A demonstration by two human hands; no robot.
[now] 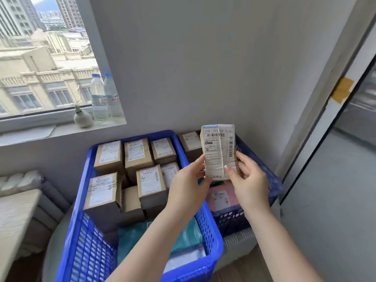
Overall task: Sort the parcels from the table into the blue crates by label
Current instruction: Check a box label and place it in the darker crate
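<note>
I hold a small cardboard parcel (pixel 218 151) upright above the crates, its white shipping label facing me. My left hand (pixel 188 182) pinches its lower left edge and my right hand (pixel 247 174) grips its lower right corner, thumb on the label. Below stands a large blue crate (pixel 211 226) filled with several labelled brown boxes (pixel 108 156) and a teal bag (pixel 183 237). A second blue crate (pixel 272 188) to the right holds a pink parcel (pixel 222 197) and a brown box (pixel 190 142).
A windowsill at the upper left carries two water bottles (pixel 105 97) and a small vase (pixel 82 119). A light wooden table edge (pixel 14 218) sits at the lower left beside a radiator. A grey wall and a door frame stand to the right.
</note>
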